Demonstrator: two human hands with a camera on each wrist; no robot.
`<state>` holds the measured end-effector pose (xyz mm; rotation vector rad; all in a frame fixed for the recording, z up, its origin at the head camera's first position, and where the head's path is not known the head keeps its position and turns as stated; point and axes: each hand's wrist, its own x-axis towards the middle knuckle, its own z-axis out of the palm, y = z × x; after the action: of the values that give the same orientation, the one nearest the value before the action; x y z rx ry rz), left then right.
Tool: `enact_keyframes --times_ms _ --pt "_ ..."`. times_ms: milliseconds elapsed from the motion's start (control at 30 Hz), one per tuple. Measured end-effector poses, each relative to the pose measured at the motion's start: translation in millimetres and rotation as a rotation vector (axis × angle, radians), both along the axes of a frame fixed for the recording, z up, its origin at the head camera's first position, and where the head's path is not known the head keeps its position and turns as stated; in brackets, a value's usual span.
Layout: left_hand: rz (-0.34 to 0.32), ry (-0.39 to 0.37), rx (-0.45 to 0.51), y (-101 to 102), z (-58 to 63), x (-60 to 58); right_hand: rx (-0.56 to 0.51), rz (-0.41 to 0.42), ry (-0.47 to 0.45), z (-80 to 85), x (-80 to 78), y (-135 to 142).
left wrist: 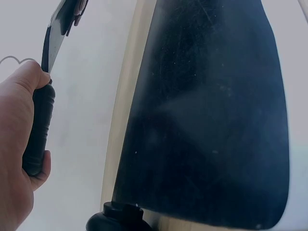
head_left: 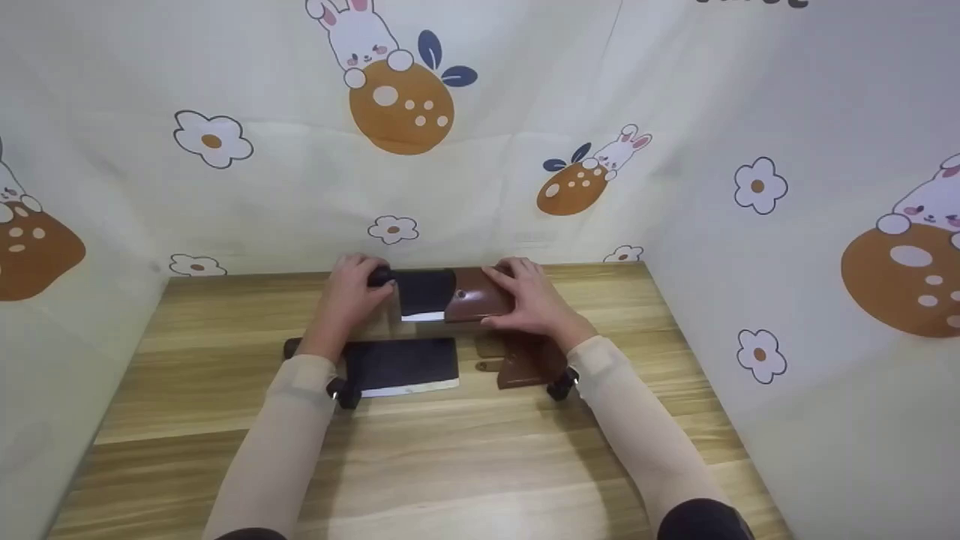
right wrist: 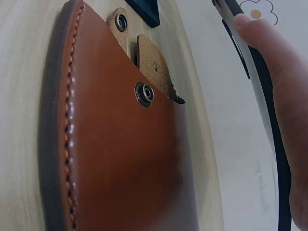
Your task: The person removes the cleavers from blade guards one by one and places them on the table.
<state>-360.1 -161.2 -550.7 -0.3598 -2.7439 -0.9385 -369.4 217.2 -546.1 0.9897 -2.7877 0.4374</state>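
My left hand (head_left: 349,296) grips the black handle (left wrist: 42,125) of a cleaver (head_left: 422,291) near the back of the table. A brown leather sheath (head_left: 469,296) with a snap stud covers the far half of its dark blade, while the part by the handle is bare. My right hand (head_left: 534,298) holds that sheath at its right end, thumb and fingers spread over its two long edges. Below my left wrist lies a second cleaver (head_left: 409,364), its blade uncovered. Under my right wrist rests a second leather sheath (right wrist: 125,154), stitched along one edge, its snap straps (right wrist: 154,65) unfastened.
The wood-grain table (head_left: 450,465) reaches back to a printed cloth wall (head_left: 285,202) with rabbits and flowers. Another cloth wall (head_left: 705,285) rises along the right side. The second cleaver's sharp pale edge (head_left: 409,390) faces the front.
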Motion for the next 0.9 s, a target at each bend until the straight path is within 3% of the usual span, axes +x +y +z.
enact_keyframes --times_ms 600,900 --pt "-0.008 -0.025 0.013 -3.7 1.6 2.7 -0.005 -0.001 -0.001 3.8 4.5 2.5" --pt "-0.009 0.006 0.022 -4.5 0.3 2.2 0.005 -0.006 0.018 3.5 4.2 2.9"
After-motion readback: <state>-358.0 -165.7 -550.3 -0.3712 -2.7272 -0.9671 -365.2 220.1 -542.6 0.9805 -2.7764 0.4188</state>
